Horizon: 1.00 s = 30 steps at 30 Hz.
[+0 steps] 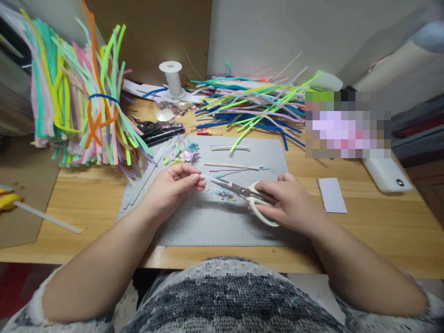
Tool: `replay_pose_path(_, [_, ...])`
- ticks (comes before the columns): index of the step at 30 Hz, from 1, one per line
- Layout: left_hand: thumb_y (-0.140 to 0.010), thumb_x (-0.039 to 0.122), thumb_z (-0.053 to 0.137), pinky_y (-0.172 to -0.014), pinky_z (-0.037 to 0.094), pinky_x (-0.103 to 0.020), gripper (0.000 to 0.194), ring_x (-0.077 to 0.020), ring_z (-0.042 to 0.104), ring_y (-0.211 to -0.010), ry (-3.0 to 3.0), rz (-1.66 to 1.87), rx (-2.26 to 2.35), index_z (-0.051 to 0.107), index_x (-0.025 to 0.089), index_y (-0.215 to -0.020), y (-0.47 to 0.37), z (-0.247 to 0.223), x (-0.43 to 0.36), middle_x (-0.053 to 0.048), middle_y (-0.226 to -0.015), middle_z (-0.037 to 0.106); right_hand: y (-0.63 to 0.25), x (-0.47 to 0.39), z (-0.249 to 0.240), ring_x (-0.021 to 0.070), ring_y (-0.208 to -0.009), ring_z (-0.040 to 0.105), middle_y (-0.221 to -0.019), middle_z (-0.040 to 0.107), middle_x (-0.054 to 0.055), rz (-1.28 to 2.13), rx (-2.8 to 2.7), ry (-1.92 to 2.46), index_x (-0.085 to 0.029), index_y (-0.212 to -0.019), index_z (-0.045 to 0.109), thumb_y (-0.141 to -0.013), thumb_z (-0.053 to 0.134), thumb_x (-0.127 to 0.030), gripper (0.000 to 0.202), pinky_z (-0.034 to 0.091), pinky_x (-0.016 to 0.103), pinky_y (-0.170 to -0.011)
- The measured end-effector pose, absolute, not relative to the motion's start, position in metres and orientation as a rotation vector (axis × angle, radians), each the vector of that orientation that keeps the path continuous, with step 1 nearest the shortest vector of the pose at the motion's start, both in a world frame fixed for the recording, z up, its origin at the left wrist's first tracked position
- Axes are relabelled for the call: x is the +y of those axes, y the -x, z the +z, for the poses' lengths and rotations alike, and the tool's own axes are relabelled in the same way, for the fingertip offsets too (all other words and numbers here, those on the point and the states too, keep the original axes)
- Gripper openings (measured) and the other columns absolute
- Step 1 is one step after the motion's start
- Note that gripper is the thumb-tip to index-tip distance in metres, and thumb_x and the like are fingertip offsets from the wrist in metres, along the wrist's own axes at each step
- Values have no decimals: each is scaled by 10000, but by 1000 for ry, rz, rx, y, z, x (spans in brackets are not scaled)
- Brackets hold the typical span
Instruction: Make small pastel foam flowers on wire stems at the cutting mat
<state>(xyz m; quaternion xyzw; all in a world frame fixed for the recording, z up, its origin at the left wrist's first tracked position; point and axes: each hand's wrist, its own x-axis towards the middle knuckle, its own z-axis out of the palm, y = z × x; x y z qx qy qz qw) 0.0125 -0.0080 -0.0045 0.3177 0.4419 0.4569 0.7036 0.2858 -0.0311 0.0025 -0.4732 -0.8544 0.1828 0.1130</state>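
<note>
My left hand [176, 187] is closed, pinching a thin pale lilac pipe cleaner [208, 177] between thumb and fingers. My right hand [287, 201] grips white-handled scissors [238, 189], with fingers through the loops. The blades point left and are parted, and the pipe cleaner's free end lies at them; whether it sits fully between them I cannot tell. Beneath the blades, small fuzzy clippings [225, 194] are scattered on the grey cutting mat [197, 226]. Several pipe-cleaner-wrapped sticks [231, 165] lie just beyond, and small curled pastel pieces [182, 153] are heaped behind my left hand.
Bundled pipe cleaners [79, 101] stand at left, and a loose pile [256, 104] spreads along the back. A white spool [170, 81], black pens [163, 137] and a glue gun [9, 200] are around. At right lie a white card [332, 195] and a white device [386, 173].
</note>
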Motion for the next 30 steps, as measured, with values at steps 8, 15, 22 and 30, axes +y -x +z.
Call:
replay_pose_path(8, [-608, 218, 842, -650, 570, -208, 238, -121, 681, -642, -689, 1004, 1003, 696, 131, -774, -11, -4, -7, -35, -662, 711, -287, -31, 3, 179, -593, 418, -588, 613, 0, 469, -2522, 1401, -234, -847, 584, -847, 595, -378, 144, 260, 311, -612])
replay_pose_path(15, [-556, 216, 871, -636, 570, -199, 281, -105, 667, -601, -652, 1040, 1042, 682, 129, -745, -9, -2, -5, -11, -631, 695, -287, -31, 5, 178, -594, 425, -592, 613, 0, 459, -2519, 1410, -231, -839, 590, -851, 594, -374, 143, 273, 318, -615])
replay_pose_path(22, [-555, 225, 875, -633, 565, -194, 300, -99, 664, -594, -685, 1029, 1029, 635, 133, -709, -10, 0, -6, 2, -618, 686, -286, -32, 8, 146, -566, 490, -658, 669, -22, 397, -2490, 1395, -229, -854, 583, -818, 600, -346, 123, 283, 349, -686])
replay_pose_path(30, [-588, 208, 852, -632, 565, -209, 250, -104, 665, -598, -719, 993, 976, 639, 134, -693, -14, -3, -9, -5, -645, 684, -284, -33, 9, 151, -616, 546, -721, 689, -15, 411, -2499, 1387, -226, -881, 571, -805, 590, -371, 164, 263, 347, -690])
